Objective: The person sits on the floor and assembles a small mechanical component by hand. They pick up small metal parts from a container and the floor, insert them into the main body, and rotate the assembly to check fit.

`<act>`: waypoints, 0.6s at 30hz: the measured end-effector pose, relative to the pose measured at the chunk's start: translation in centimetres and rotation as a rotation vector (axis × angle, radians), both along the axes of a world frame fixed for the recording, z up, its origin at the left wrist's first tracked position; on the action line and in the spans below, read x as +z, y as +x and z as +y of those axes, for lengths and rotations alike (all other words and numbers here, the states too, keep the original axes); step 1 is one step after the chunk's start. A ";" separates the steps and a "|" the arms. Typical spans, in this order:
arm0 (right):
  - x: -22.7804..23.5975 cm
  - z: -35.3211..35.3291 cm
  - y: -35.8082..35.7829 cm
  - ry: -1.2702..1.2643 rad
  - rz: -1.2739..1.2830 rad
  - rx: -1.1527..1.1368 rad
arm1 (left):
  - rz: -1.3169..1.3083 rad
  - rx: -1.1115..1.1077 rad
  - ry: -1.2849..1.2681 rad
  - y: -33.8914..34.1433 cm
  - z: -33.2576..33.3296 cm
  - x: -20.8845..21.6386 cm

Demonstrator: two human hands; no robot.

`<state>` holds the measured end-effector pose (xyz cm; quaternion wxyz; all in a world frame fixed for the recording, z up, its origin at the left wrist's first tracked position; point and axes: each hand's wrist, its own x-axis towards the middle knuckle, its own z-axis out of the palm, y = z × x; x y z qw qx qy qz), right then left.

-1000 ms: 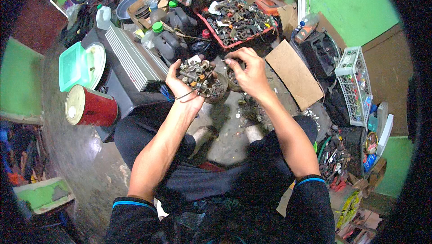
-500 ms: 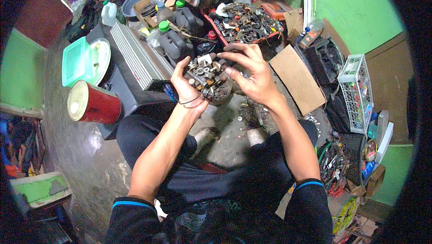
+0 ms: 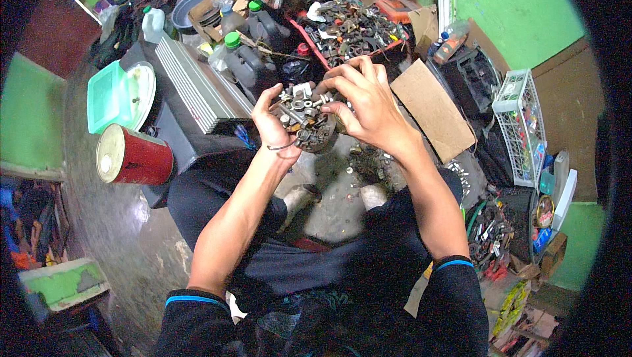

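My left hand [image 3: 272,120], palm up with a thin band at the wrist, holds a heap of greasy metal bolts, nuts and washers [image 3: 301,112]. A dark round metal piece [image 3: 316,136] shows along the heap's lower right side. Whether a dish lies under the heap is hidden. My right hand [image 3: 361,97] reaches over the heap's right side, its thumb and a finger closed around a small bolt [image 3: 322,100]. On the floor below, between my feet, more loose hardware [image 3: 372,163] lies scattered.
Ahead stands a red tray [image 3: 315,46] piled with metal parts. To the left are a red can [image 3: 141,155], a green plastic box [image 3: 108,97] and dark jugs [image 3: 250,71]. A cardboard sheet [image 3: 432,110] and a white crate [image 3: 520,127] stand at right.
My right hand has come down to the heap; its thumb and finger, apart before, now close on a small bolt. My left hand stays nearly still under the heap.
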<state>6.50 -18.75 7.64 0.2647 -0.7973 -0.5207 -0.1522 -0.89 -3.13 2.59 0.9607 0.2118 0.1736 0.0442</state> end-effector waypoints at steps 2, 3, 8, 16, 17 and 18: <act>0.0 0.1 0.0 -0.026 -0.029 -0.018 | 0.005 0.017 0.004 0.2 0.3 -0.9; 0.0 0.2 -0.2 -0.032 -0.062 -0.027 | 0.037 0.046 -0.051 0.5 0.4 -1.5; 0.1 0.6 -0.3 -0.022 -0.153 -0.029 | 0.004 -0.013 -0.121 0.2 0.4 -1.5; 0.8 -0.6 3.2 0.151 -0.276 -0.149 | -0.120 -0.068 -0.086 -0.1 1.2 -2.2; 0.7 -0.9 3.2 0.122 -0.244 -0.156 | -0.088 -0.039 -0.094 0.1 1.4 -2.3; 0.3 -1.0 3.2 0.093 -0.213 -0.163 | -0.086 -0.019 -0.079 0.1 1.4 -2.3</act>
